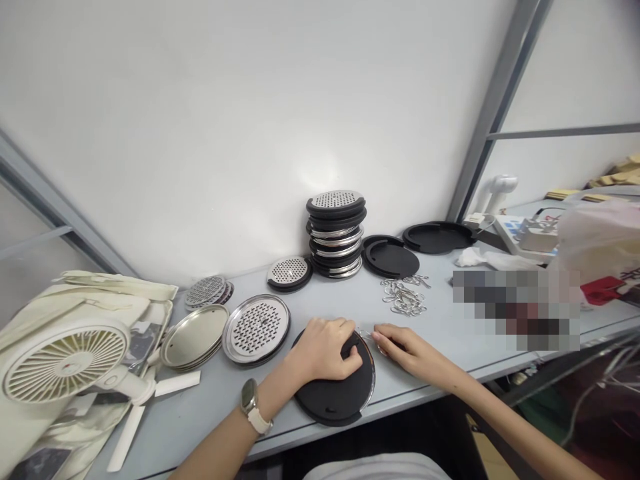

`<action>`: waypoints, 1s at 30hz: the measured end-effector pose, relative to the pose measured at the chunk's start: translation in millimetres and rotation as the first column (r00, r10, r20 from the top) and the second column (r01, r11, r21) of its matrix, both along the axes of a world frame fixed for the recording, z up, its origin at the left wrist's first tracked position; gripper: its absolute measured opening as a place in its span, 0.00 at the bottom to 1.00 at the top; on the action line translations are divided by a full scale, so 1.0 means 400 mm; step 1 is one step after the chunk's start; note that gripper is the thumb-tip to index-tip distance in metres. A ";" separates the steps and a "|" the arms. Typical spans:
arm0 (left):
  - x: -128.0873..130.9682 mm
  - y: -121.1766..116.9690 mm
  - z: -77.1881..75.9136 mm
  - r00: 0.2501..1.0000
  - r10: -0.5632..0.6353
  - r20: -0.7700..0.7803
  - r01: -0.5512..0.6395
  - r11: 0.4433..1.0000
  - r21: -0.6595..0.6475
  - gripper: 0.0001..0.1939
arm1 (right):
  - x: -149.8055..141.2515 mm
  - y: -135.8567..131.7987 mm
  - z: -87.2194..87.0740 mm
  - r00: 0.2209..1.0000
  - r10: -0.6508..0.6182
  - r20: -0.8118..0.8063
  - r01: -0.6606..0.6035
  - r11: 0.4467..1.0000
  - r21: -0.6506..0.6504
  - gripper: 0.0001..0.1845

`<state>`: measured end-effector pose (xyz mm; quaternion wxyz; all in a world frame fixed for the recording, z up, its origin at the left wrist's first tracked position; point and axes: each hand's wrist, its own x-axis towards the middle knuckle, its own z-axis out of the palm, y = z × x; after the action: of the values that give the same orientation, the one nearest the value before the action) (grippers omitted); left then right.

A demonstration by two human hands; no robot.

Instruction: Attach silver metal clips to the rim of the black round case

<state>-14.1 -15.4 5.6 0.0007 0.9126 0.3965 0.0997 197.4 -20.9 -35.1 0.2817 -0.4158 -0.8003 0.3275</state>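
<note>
A round black disc [330, 403] with a metal rim showing on its right side lies near the front edge of the table. My left hand [325, 350] is curled over its top and grips it, thumb bent inward. At the disc's upper right edge my right hand [407, 350] pinches a small metal wire clip [365, 333], mostly hidden by the fingertips. Behind that hand is a loose pile of wire clips [407, 300]. Left of the disc lies a round metal grater plate [257, 328], and beside it a stack of plain metal discs [195, 335].
A tall stack of black and metal discs [336, 233] stands against the wall, with a perforated disc [289, 272] beside it. Black round trays [393, 259] lie to its right. A white fan [67, 367] is at left, a plastic bag [595, 233] at right.
</note>
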 end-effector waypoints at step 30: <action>0.014 -0.006 0.004 0.997 -0.062 0.038 0.064 0.997 -0.053 0.05 | -0.008 -0.001 -0.006 0.992 0.057 0.117 -0.079 0.978 0.195 0.21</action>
<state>-8.4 -17.8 7.1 0.0358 0.9224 0.3698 0.1054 194.4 -21.4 -37.7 0.2658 -0.3754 -0.8572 0.2315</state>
